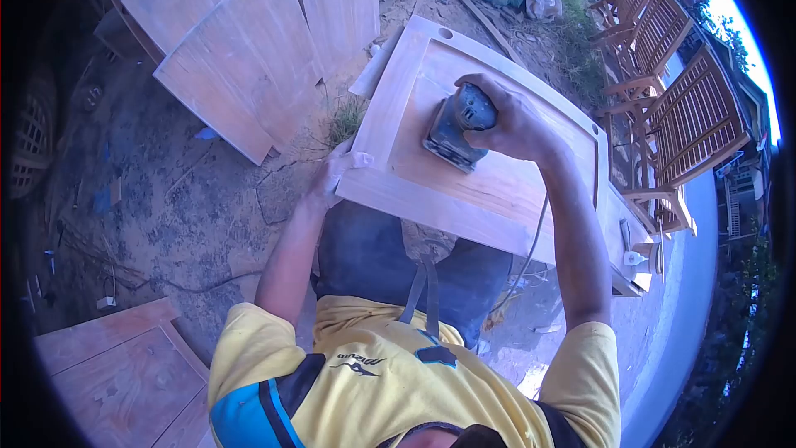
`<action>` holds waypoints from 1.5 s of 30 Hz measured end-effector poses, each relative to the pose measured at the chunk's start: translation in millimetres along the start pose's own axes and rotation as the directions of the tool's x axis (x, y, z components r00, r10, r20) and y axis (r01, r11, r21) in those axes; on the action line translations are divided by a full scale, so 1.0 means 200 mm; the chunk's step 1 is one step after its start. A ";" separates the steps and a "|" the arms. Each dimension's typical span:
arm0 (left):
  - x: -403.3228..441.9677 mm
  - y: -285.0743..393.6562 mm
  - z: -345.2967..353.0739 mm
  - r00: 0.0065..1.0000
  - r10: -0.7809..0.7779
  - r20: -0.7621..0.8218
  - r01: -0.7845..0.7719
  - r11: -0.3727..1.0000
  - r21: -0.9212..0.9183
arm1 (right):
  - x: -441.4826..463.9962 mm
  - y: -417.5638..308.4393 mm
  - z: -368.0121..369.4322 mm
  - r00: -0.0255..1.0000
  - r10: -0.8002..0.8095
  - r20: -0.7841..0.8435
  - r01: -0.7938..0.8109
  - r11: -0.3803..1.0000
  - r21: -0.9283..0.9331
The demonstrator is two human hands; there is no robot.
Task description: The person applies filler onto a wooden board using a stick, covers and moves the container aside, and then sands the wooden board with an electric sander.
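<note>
I see the right hand point(507, 119) clasping the sander point(448, 139), base down on the panel point(493, 191), whose long axis slants down rightward. The left hand point(334, 171) apparently grips its left corner.

Head view, single: camera worn on the person's head, facing forward and steeply down. Field: wide, round, curved at the margins, ringed in black. Nearest, lower edge: yellow short-sleeved fabric shirt point(390, 365), seen from above. Middle range, centre: framed rectangular pale-wood panel point(439, 211), viewed obliquely. Farther off, upper right: slatted brown wooden chairs point(696, 120), tilted in frame.
</note>
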State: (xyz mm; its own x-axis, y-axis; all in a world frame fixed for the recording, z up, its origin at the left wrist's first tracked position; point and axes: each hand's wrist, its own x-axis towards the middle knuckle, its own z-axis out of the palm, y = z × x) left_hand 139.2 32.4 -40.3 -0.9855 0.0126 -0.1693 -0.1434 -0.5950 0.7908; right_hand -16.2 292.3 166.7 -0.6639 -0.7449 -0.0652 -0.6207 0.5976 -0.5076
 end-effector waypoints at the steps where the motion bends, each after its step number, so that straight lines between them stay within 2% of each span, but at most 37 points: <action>1: -0.01 -0.01 -0.01 1.000 0.006 -0.024 -0.007 1.000 -0.022 | 0.05 -0.09 0.03 0.999 -0.015 0.030 0.014 0.999 0.039; 3: -0.01 -0.02 -0.03 1.000 -0.006 -0.015 0.005 1.000 -0.024 | 0.11 -0.13 0.10 0.988 -0.151 0.016 0.151 0.988 -0.005; 6: -0.01 -0.02 -0.01 1.000 0.000 -0.016 -0.001 1.000 -0.029 | 0.04 -0.07 0.08 0.979 -0.205 0.015 0.205 0.979 0.007; 8: -0.02 -0.01 0.01 1.000 0.001 -0.022 -0.002 0.999 -0.038 | 0.00 -0.07 0.04 0.996 -0.077 0.035 0.077 0.997 0.006; 10: 0.00 -0.03 -0.01 0.999 -0.001 -0.035 0.000 1.000 -0.019 | 0.02 -0.04 0.06 0.997 -0.026 -0.077 0.022 0.999 -0.049; 11: 0.01 -0.05 -0.03 0.998 -0.008 -0.054 0.008 1.000 0.003 | 0.04 -0.05 0.08 0.994 -0.079 -0.072 0.077 0.996 -0.036; 13: -0.02 -0.02 0.00 0.996 0.005 -0.087 -0.004 1.000 0.005 | 0.05 -0.06 0.10 0.987 -0.018 -0.160 0.011 0.999 -0.045; 14: -0.03 -0.01 0.01 0.997 -0.018 -0.079 0.017 1.000 -0.015 | 0.04 -0.05 0.10 0.986 -0.051 -0.160 0.046 0.998 -0.036; 16: -0.04 0.01 0.02 0.997 0.004 -0.074 -0.004 1.000 -0.001 | -0.01 -0.03 0.08 0.972 0.076 -0.221 -0.093 0.993 -0.067; 18: -0.06 0.02 0.05 0.998 0.028 -0.056 -0.028 1.000 -0.003 | -0.12 0.09 0.04 0.947 0.100 -0.306 -0.148 0.980 -0.136; 19: -0.07 0.03 0.02 0.996 0.047 -0.074 -0.048 0.999 -0.002 | -0.21 0.14 0.01 0.935 0.140 -0.326 -0.181 0.978 -0.099; 21: -0.06 0.05 -0.02 1.000 -0.007 0.016 0.004 0.989 0.149 | -0.38 0.27 -0.07 0.894 0.271 -0.357 -0.317 0.946 -0.074; 22: -0.07 0.07 -0.03 1.000 0.002 0.013 -0.004 0.989 0.148 | -0.47 0.40 -0.09 0.878 0.252 -0.408 -0.331 0.934 -0.135; 23: -0.09 0.10 -0.02 0.991 0.135 -0.007 -0.119 0.897 0.426 | -0.56 0.47 -0.15 0.862 0.308 -0.402 -0.396 0.905 -0.155; 24: -0.10 0.14 0.01 0.964 0.266 0.014 -0.207 0.715 0.668 | -0.64 0.79 -0.11 0.800 0.222 -0.557 -0.423 0.867 -0.263; 25: -0.11 0.21 0.08 0.962 0.273 0.018 -0.214 0.711 0.670 | -0.70 0.73 -0.17 0.755 0.474 -0.452 -0.534 0.845 -0.005; 27: -0.19 0.38 0.24 0.915 0.401 -0.048 -0.163 0.475 0.865 | -0.78 0.94 -0.18 0.729 0.459 -0.508 -0.535 0.845 -0.005; 29: -0.13 0.42 0.37 0.880 0.450 0.151 -0.328 0.348 0.878 | -0.75 0.70 -0.18 0.746 0.466 -0.476 -0.520 0.854 0.019; 32: -0.01 0.43 0.71 0.814 0.417 0.404 -0.508 0.173 0.844 | -0.65 0.76 -0.05 0.775 0.311 -0.551 -0.466 0.870 -0.163; 33: 0.03 0.41 0.82 0.818 0.393 0.421 -0.514 0.169 0.841 | -0.58 0.38 -0.08 0.780 0.532 -0.329 -0.521 0.844 0.129; 35: 0.17 0.32 0.98 0.793 0.398 0.461 -0.549 0.141 0.824 | -0.42 0.29 0.06 0.830 0.401 -0.388 -0.395 0.913 0.099; 36: 0.25 0.27 1.03 0.763 0.429 0.483 -0.577 0.115 0.809 | -0.33 0.28 0.14 0.875 0.246 -0.416 -0.244 0.968 0.059; 37: 0.30 0.27 1.09 0.767 0.423 0.482 -0.571 0.107 0.814 | -0.25 0.30 0.20 0.889 0.167 -0.427 -0.164 0.985 0.044; 38: 0.33 0.29 1.14 0.858 0.321 0.402 -0.458 0.119 0.881 | -0.17 0.33 0.27 0.896 0.087 -0.436 -0.083 0.996 0.028; 39: 0.36 0.31 1.17 0.926 0.219 0.307 -0.337 0.113 0.935 | -0.07 0.39 0.31 0.942 -0.054 -0.330 0.032 0.997 -0.072; 41: 0.43 0.34 1.14 0.945 0.207 0.252 -0.275 0.089 0.957 | -0.04 0.41 0.31 0.955 -0.203 -0.216 0.173 0.974 -0.148; 42: 0.44 0.35 1.11 0.959 0.197 0.202 -0.222 0.082 0.972 | -0.11 0.40 0.26 0.986 -0.037 -0.164 0.110 0.879 0.464; 43: 0.41 0.37 1.11 0.960 0.198 0.197 -0.215 0.073 0.974 | -0.20 0.39 0.20 0.997 0.069 -0.017 -0.016 0.451 0.892; 45: 0.34 0.37 1.15 0.963 0.254 0.087 -0.083 -0.026 0.996 | -0.44 0.37 0.12 0.941 0.246 -0.234 0.028 0.631 0.776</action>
State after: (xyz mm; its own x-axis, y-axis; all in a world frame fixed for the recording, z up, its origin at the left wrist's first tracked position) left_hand 40.4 173.8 142.9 -0.9936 -0.0692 0.0892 -0.0047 0.8147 0.5798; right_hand 7.0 395.4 115.0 -0.8746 -0.4847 0.0149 -0.0866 0.1258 -0.9883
